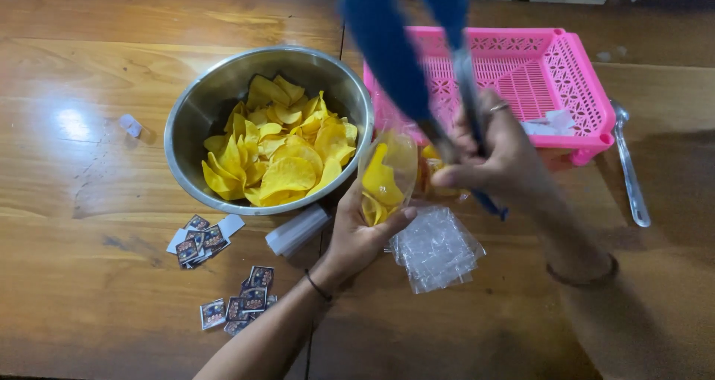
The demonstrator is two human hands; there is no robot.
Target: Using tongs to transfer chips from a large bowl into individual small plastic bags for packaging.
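My left hand (361, 235) grips a small clear plastic bag (386, 175) partly filled with yellow chips, held upright just right of a steel bowl (195, 119). Many yellow chips (279, 145) fill that bowl. My right hand (500, 157) holds blue-handled tongs (395, 56), handles pointing up and away, tips down near the bag's mouth. A ring sits on one finger and a bracelet on that wrist. The tong tips are partly hidden behind the hand and bag.
A pink plastic basket (577, 75) stands at the back right, with a metal spoon (629, 168) beside it. A stack of empty clear bags (436, 247) lies below the hands. Small printed labels (199, 240) and more labels (246, 302) lie scattered on the wooden table (82, 186).
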